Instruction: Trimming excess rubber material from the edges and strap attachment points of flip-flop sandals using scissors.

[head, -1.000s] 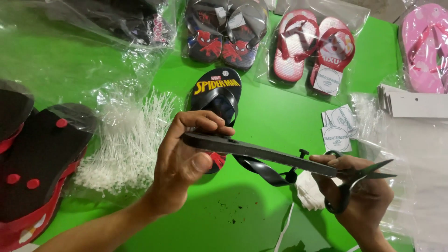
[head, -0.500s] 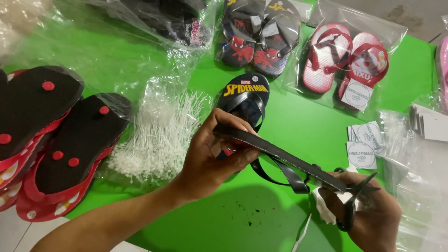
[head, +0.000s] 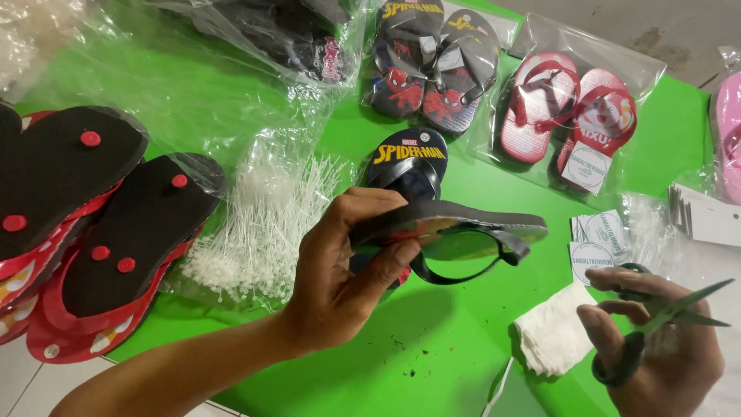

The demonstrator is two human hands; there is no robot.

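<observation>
Sandal held edge-on above the green bench

Sandal (head: 451,224) sits in the left hand (head: 347,278), raised over the bench (head: 432,340) and turned nearly sideways to the camera. Thin dark sole, colourful print along its underside edge, black strap loop hanging below. Thumb on top, fingers curled beneath, clamped on the heel end.

Right hand (head: 656,347) low at right, fingers through the handles of green scissors (head: 664,316), blades slightly parted, well apart from the sandal. White folded cloth (head: 552,332) lies just beside that hand.

A matching dark sandal (head: 409,158) lies on the bench behind. Heap of white plastic ties (head: 262,224) to the left; red-and-black sandals (head: 100,247) in plastic beyond it. Bagged red pair (head: 571,116) at the far side.
</observation>
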